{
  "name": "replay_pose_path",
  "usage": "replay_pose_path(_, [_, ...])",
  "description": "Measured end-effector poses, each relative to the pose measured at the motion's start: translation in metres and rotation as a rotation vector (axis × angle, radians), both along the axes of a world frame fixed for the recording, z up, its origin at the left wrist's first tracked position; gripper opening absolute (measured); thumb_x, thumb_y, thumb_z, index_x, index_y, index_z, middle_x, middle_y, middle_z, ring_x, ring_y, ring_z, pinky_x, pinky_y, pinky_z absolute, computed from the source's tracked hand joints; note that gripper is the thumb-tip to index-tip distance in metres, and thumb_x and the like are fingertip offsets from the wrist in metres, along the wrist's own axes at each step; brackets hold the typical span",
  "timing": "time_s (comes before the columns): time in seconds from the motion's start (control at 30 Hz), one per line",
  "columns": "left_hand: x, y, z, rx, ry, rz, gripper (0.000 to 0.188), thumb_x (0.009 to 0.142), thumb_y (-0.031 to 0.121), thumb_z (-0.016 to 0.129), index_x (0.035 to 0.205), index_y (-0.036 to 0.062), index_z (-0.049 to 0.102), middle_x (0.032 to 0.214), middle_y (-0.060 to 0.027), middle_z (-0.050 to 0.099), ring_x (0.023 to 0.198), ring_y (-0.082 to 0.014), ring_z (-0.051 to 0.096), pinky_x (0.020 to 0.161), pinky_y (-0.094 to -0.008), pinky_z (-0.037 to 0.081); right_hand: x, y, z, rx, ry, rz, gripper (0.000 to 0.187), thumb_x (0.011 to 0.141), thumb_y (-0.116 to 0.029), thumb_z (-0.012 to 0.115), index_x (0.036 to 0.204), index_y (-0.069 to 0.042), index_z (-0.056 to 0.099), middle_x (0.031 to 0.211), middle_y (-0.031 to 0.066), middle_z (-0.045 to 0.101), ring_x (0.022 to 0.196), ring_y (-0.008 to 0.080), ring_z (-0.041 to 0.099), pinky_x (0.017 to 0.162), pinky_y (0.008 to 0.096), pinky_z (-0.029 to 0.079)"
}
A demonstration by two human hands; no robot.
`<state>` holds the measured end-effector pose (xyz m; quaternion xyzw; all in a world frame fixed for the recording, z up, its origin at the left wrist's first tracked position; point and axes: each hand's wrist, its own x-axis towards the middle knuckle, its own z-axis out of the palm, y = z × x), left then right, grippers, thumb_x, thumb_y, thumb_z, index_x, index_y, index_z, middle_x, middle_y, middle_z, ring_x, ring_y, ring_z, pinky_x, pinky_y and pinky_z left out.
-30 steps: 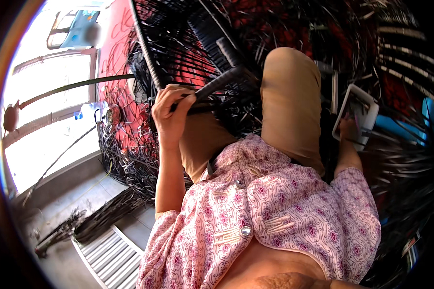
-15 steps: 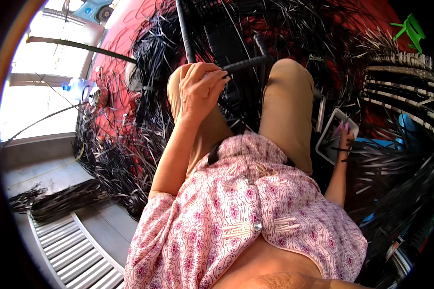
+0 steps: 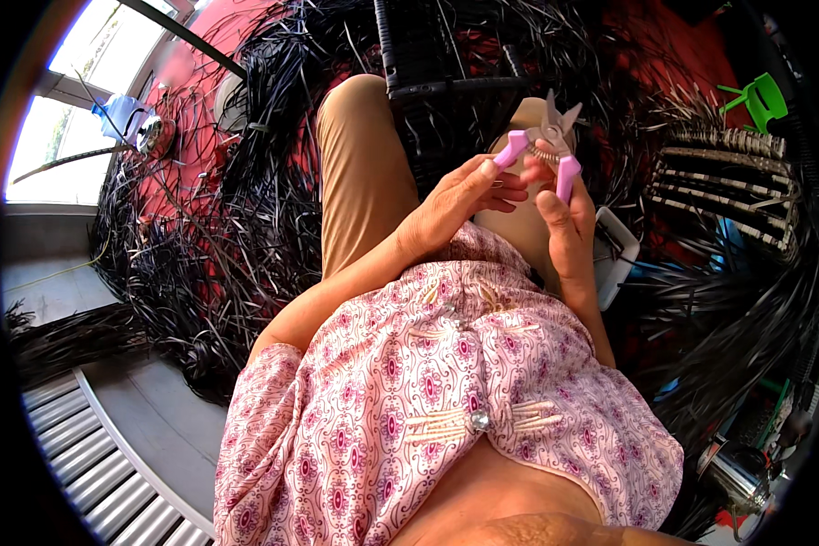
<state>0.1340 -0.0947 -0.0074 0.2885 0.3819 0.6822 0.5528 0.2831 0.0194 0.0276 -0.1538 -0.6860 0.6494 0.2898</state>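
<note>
We pinch one pink handle of the cutting pliers (image 3: pixel 548 136) in each hand, left hand (image 3: pixel 455 205) and right hand (image 3: pixel 562 223), above the lap; the splayed, sprung handles risk slipping loose into the black strips (image 3: pixel 200 264).
</note>
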Motion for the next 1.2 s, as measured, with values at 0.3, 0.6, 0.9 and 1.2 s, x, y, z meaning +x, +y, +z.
replay_pose_path(0.3, [-0.001, 0.0, -0.003, -0.096, 0.134, 0.042, 0.068, 0.108, 0.055, 0.035, 0.15, 0.0022, 0.04, 0.133, -0.0113, 0.058, 0.12, -0.0191, 0.055, 0.104, -0.0368, 0.044, -0.021, -0.005, -0.015, -0.786, 0.28, 0.363, 0.088, 0.093, -0.057, 0.058, 0.15, 0.006, 0.034, 0.14, 0.0191, 0.053, 0.123, 0.0304, 0.057, 0.112, 0.0451, 0.037])
replay_pose_path(0.6, [-0.064, 0.007, 0.01, -0.09, 1.215, 0.887, 0.046, 0.087, 0.011, 0.076, 0.13, 0.0091, 0.062, 0.103, -0.0075, 0.067, 0.088, -0.015, 0.063, 0.076, -0.0277, 0.051, -0.024, 0.058, -0.007, 0.849, -0.217, -0.085, 0.085, 0.069, -0.041, 0.086, 0.138, -0.008, 0.049, 0.111, 0.0113, 0.054, 0.108, 0.0293, 0.056, 0.097, 0.0433, 0.046])
replay_pose_path(0.9, [-0.093, 0.03, 0.011, -0.096, 1.437, 0.82, 0.017, 0.081, 0.013, 0.079, 0.098, 0.0116, 0.079, 0.087, -0.0032, 0.064, 0.087, -0.0194, 0.064, 0.075, -0.0313, 0.051, -0.074, 0.117, -0.006, 1.559, -0.202, -0.134, 0.079, 0.059, -0.036, 0.091, 0.128, -0.011, 0.059, 0.106, 0.0055, 0.052, 0.103, 0.0245, 0.053, 0.094, 0.0394, 0.042])
replay_pose_path(1.2, [-0.077, 0.021, -0.005, 0.084, 1.653, 0.966, 0.015, 0.078, 0.014, 0.082, 0.092, 0.014, 0.079, 0.083, 0.0011, 0.064, 0.081, -0.0177, 0.061, 0.079, -0.0334, 0.043, -0.091, 0.122, -0.018, 1.724, -0.072, -0.161, 0.071, 0.068, -0.026, 0.084, 0.134, -0.012, 0.06, 0.103, 0.0039, 0.054, 0.096, 0.0208, 0.054, 0.087, 0.0363, 0.042])
